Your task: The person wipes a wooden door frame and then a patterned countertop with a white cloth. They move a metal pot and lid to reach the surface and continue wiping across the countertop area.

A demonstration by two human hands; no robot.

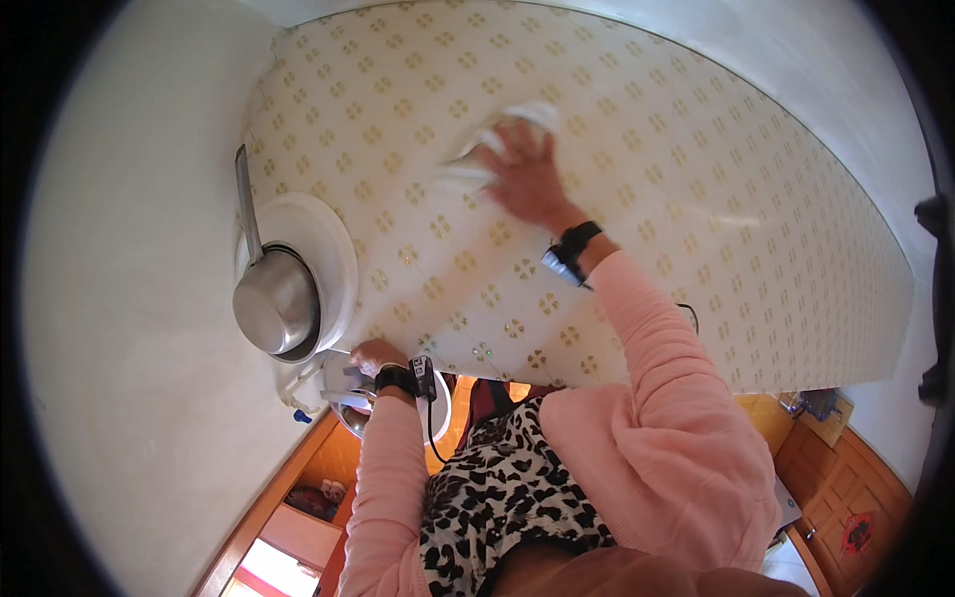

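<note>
My right hand (526,172) is spread flat on a crumpled white cloth (533,113), over a pale surface (649,239) patterned with gold four-petal motifs. Hand and cloth are blurred. At the front left edge of that surface, my left hand (379,357) has its fingers curled; whether they grip anything is hidden. Just left of it stands a white basin (339,246) holding a metal saucepan (276,298) tipped over, its long handle pointing to the back. Below my left hand is a shiny metal vessel (349,418), partly covered by my wrist.
A pale tap with a blue handle (302,416) juts from the white wall (142,246) on the left. The rim of a white tub (446,410) shows below the front edge. A wooden door (843,477) stands behind me at lower right. Black devices are strapped to both wrists.
</note>
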